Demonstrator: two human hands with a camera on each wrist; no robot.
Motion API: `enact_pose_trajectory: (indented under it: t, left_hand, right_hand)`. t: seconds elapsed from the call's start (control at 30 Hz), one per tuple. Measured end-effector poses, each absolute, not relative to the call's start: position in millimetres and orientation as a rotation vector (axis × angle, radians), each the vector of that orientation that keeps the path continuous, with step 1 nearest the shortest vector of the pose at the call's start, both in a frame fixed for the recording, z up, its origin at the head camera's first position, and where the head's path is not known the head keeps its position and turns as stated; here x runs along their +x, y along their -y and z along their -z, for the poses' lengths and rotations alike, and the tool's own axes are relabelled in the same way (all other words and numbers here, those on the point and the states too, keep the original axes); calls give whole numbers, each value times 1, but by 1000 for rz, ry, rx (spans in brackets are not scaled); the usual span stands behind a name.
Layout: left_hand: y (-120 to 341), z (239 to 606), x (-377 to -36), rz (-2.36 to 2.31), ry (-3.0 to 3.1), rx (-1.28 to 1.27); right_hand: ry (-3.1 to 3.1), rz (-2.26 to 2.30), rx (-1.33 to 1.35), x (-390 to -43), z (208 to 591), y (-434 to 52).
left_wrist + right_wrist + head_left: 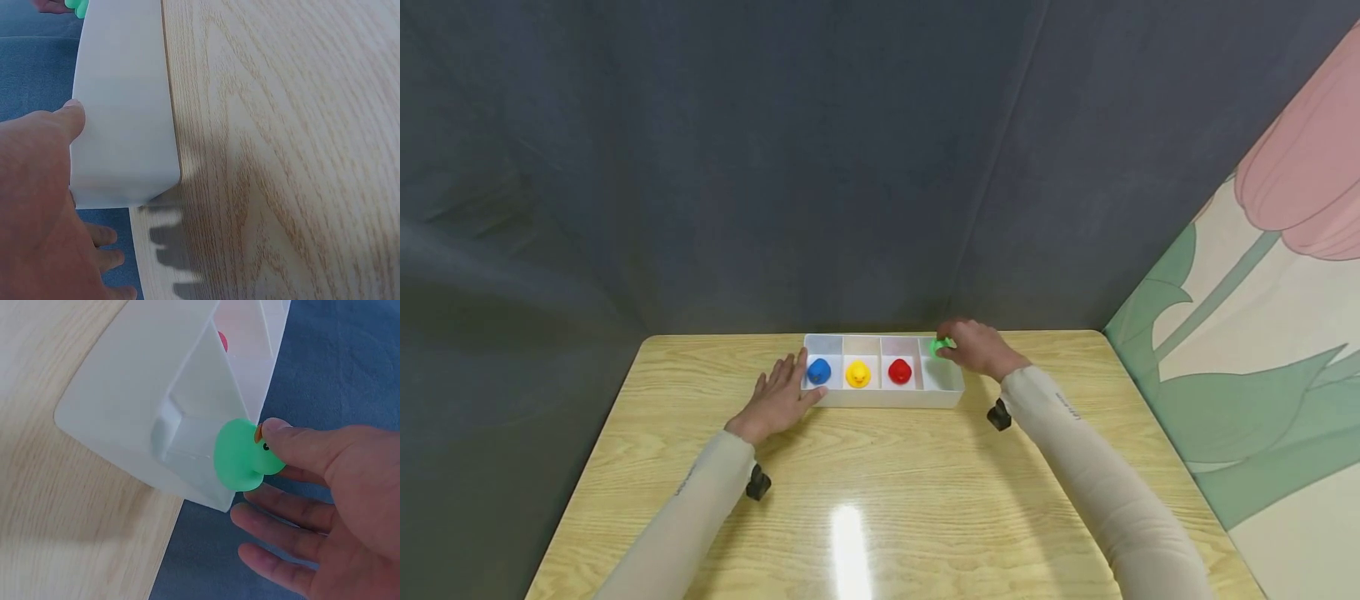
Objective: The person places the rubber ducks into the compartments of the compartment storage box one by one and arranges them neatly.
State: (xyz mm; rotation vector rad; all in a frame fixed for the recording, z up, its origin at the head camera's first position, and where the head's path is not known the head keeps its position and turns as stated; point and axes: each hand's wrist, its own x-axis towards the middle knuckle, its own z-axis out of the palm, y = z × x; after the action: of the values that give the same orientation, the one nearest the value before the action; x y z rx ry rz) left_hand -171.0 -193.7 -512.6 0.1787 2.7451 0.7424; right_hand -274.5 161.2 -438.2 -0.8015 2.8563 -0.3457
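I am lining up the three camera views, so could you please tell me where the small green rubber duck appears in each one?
Head: the small green rubber duck is right of centre, pinched by the right hand over the rightmost compartment.
Left wrist: only a green sliver at the top left edge.
Right wrist: centre right, at the fingertips.
Shared landmark: the white plastic divided tray.

Light wood-grain tabletop (887, 492) with a bright glare patch near the front edge. Dark grey-blue fabric backdrop (737, 167) hangs wrinkled behind it and wraps round both sides. Off to the right there's a cream wall panel painted with a big pink tulip and green leaves (1262, 333), standing right next to the table's edge.
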Motion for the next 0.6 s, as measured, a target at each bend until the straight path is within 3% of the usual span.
enact_pose_trajectory:
  t: [0.6]
  left_hand:
    - [194, 514, -173, -728, -2739, 169]
  right_hand:
    - [-2829, 315, -822, -273, 451, -152]
